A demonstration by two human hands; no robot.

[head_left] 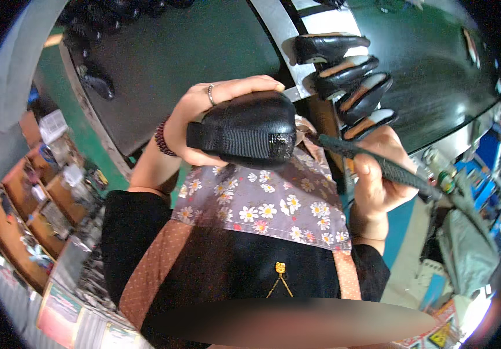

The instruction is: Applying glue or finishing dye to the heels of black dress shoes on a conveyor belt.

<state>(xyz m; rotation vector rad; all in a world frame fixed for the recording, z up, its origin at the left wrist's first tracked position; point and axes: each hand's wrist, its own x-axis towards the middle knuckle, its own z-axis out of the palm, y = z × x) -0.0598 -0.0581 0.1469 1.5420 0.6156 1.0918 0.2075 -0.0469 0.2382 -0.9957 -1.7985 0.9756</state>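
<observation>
My left hand (201,110) wraps round a black shoe (247,131), held up in front of my chest. A ribbed band runs along the shoe, and a shiny, rough-looking patch shows at the band's right end. My right hand (385,168) grips a long, dark tool (398,173) with a textured handle; its kind is not clear. The tool's narrow end points left toward the shoe, with a gap between them. Several black shoes (358,96) with tan insoles lie in a row beyond my right hand.
A dark green conveyor belt (198,43) stretches out at the far left, with a black shoe (98,81) near its left edge. At the right is a glossy dark green surface (436,75). Wooden compartments (20,218) with mixed items stand at the left. A grey cloth (465,250) hangs at the right.
</observation>
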